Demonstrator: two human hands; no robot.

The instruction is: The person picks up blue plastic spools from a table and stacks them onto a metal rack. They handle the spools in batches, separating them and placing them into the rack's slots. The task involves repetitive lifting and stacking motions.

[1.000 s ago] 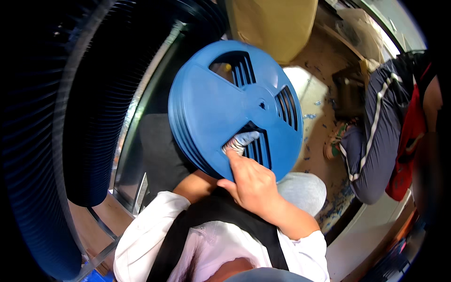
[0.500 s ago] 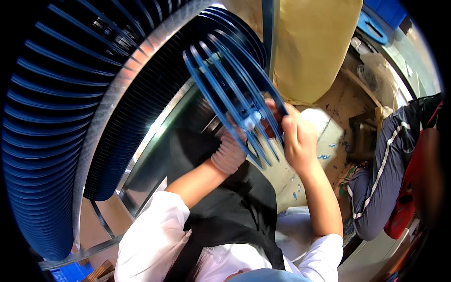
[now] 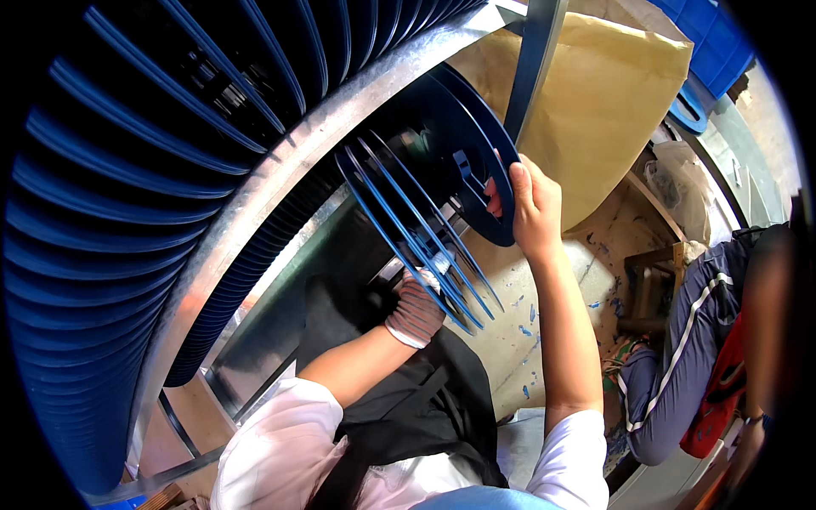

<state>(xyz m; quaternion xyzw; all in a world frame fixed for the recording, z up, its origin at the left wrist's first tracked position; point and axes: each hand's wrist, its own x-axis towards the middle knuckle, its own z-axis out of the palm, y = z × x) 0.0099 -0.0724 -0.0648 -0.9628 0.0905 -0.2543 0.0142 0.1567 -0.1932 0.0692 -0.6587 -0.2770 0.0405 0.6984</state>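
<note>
My left hand (image 3: pixel 415 310), in a striped knit glove, is closed on the lower part of a few thin blue plastic discs (image 3: pixel 393 223). They stand on edge, slightly fanned, with gaps between them. My bare right hand (image 3: pixel 537 208) grips the right rim of a larger-looking blue disc (image 3: pixel 476 140), its fingers showing through a cut-out. This disc lies close to the lower row of blue discs (image 3: pixel 276 246) under the metal rail. Where its far edge meets that row is dark and hard to make out.
A long upper row of blue discs (image 3: pixel 93 297) curves along the left above a metal rail (image 3: pixel 255 187). Yellow-brown paper (image 3: pixel 603 110) hangs beyond a metal post (image 3: pixel 535 64). Blue scraps (image 3: pixel 529 319) litter the floor. At right sits another person in grey trousers (image 3: pixel 680 340).
The bunched discs have come apart: one moved up and away with my right hand toward the row, while several stay in my left hand. My view has shifted, bringing the upper row closer.
</note>
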